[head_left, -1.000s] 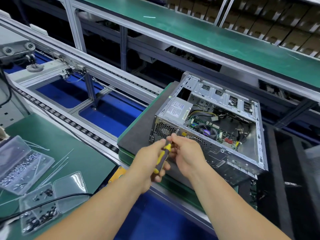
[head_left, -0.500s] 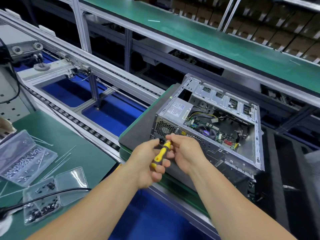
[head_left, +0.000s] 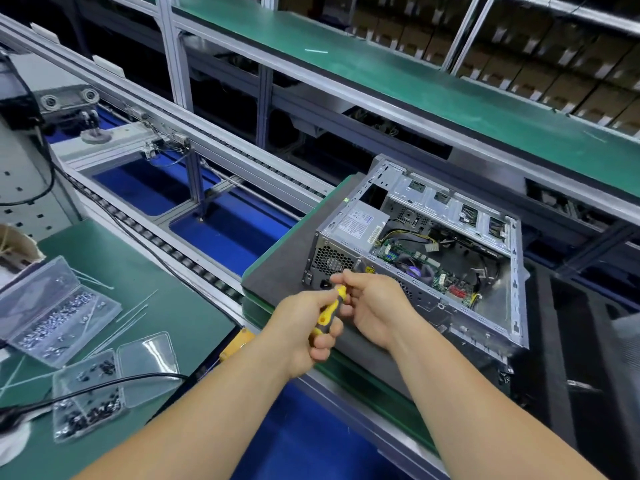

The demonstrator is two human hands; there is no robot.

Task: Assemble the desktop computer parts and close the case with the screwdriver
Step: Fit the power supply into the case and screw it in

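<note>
Gripping yellow-black screwdriver (head_left: 329, 311), left hand (head_left: 304, 330) curls round handle; right hand (head_left: 372, 306) pinches shaft near tip (tip hidden) at rear panel of open computer case (head_left: 415, 258), lying on grey pad (head_left: 277, 271).

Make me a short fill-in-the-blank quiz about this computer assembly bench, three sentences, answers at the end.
1. The left hand grips a screwdriver with a black and ____ handle.
2. The silver metal desktop computer case lies with its side panel ____, so the circuit board shows.
3. The clear plastic screw boxes rest on the ____ bench mat to the person's left.

Missing words: yellow; off; green
</note>
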